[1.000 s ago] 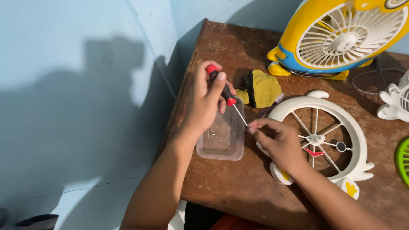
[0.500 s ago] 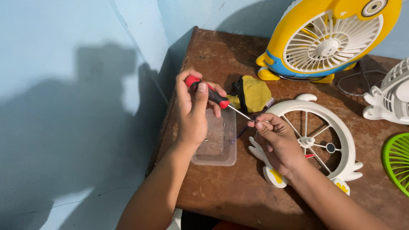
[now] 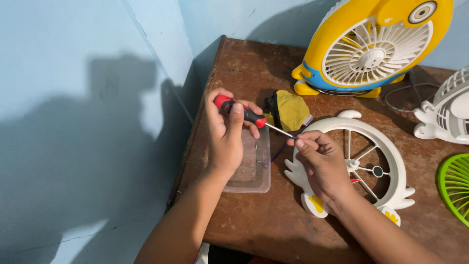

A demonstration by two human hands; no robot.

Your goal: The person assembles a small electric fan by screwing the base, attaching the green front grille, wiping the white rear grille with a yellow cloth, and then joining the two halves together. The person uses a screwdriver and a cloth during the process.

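Red-and-black-handled small screwdriver (image 3: 243, 113) gripped in closed left hand (image 3: 225, 134) nr table's left edge; right hand (image 3: 320, 164) fingertips (image 3: 299, 143) pinch its metal tip, over white plastic fan guard (image 3: 391, 146).

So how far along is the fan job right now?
Done: white fan guard lies detached on the table. In hand: left hand grips the red screwdriver; right hand pinches at its tip. Left: screws sit in the clear tray.

Head view: worn on the person's head, looking steeply down.
Facing: toward 12 o'clock, across the tabletop (image 3: 254, 220) to the blue wall (image 3: 73, 98).
Nearness: close, within arm's reach.
Shared: single view only.
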